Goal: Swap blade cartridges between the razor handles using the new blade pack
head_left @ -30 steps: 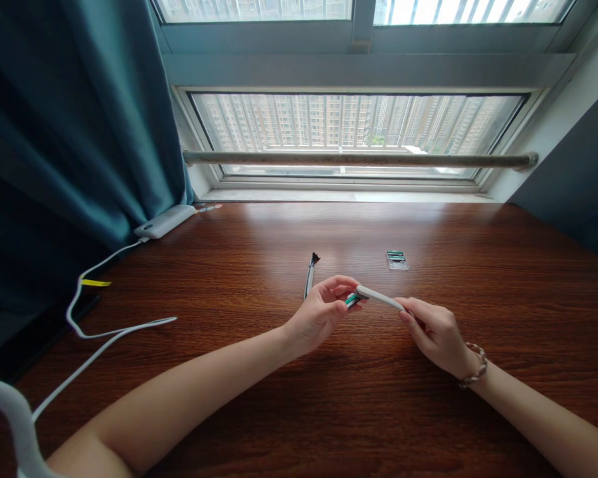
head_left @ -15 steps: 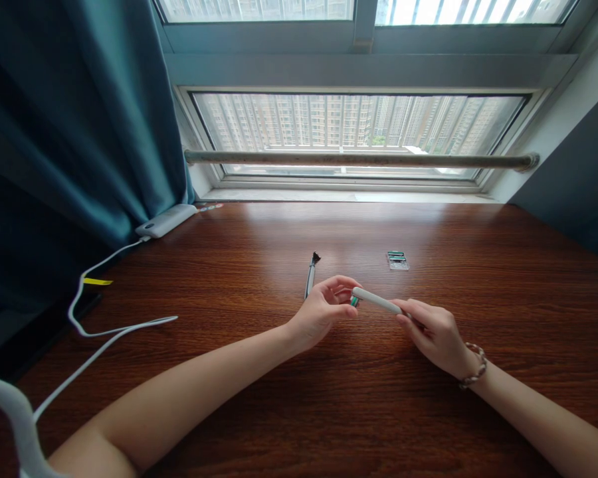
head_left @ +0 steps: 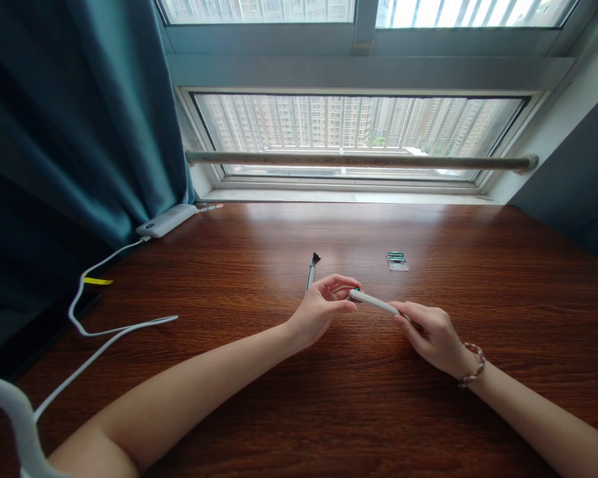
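My right hand (head_left: 428, 330) pinches the lower end of a white razor handle (head_left: 376, 302), which slants up to the left. At its far end, between the fingertips of my left hand (head_left: 323, 309), is a small razor cartridge (head_left: 357, 289) with a green edge. My left fingers are closed around it and partly cover it. Whether the cartridge is locked onto the handle, I cannot tell. Just behind my left hand lies a second razor (head_left: 311, 273), grey with a black head, its lower end hidden by the hand.
A clear plastic case (head_left: 397, 261) with green-edged cartridges lies on the wooden table (head_left: 279, 405), beyond my right hand. At left are a white power strip (head_left: 167, 221), a looping white cable (head_left: 124, 330), a yellow strip (head_left: 98, 281) and a blue curtain (head_left: 144, 119).
The handle's upper end has come against the cartridge in my left fingers, with the green edge now showing above it. My right hand has shifted very slightly left.
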{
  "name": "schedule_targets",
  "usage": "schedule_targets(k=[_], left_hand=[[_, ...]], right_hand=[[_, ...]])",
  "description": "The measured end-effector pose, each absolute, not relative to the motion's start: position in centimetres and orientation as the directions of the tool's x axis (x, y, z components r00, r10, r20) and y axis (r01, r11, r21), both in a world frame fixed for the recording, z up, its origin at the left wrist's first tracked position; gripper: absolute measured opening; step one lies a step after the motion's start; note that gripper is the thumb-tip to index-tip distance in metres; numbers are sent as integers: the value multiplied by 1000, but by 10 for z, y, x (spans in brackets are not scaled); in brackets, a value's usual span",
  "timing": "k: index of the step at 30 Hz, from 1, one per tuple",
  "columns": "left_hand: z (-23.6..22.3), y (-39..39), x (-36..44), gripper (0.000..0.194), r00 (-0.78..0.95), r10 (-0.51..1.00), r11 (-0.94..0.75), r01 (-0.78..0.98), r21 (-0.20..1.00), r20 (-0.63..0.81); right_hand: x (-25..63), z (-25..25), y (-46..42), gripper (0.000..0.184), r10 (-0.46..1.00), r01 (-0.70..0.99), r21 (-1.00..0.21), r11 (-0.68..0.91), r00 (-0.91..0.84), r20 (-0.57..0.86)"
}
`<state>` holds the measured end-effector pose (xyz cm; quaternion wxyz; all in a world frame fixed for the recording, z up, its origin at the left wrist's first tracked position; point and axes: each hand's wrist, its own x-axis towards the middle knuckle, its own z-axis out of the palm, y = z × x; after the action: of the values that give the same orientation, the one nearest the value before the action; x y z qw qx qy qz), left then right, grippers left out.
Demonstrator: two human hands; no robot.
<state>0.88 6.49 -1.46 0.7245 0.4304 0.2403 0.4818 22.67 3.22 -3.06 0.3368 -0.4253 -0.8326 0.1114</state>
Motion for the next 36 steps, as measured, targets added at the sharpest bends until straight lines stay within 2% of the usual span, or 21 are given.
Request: schedule_targets(k=[5, 10, 14, 19, 22, 26, 30, 36], left_hand=[[-16, 66, 9, 30, 392, 919, 179, -491, 853, 33], [-15, 66, 8, 25, 371, 928, 145, -469, 871, 45], [-15, 66, 8, 35, 337, 940, 118, -457, 882, 49], [-16, 67, 7, 48, 285, 957, 68, -420, 905, 60], [-16, 68, 6, 52, 260, 964, 37, -367, 930, 64], [-16, 68, 7, 54, 251, 965, 13, -333, 943, 75], [-18, 68, 7, 55, 263, 960, -10, -315, 949, 98], [-20, 69, 6, 55, 269, 958, -6, -324, 946, 98]], right_hand=[[227, -31, 33, 20, 783, 629, -491, 603, -346, 518], [228, -32, 34, 21, 797, 647, -482, 591, -373, 475], [228, -33, 34, 20, 803, 662, -488, 569, -316, 506], [228, -33, 35, 21, 813, 683, -467, 561, -348, 467], [228, -34, 35, 21, 829, 707, -476, 523, -291, 478], [229, -35, 36, 22, 828, 693, -470, 547, -365, 426], [229, -35, 37, 21, 841, 726, -474, 498, -269, 470], [228, -34, 38, 22, 820, 691, -457, 560, -385, 423]])
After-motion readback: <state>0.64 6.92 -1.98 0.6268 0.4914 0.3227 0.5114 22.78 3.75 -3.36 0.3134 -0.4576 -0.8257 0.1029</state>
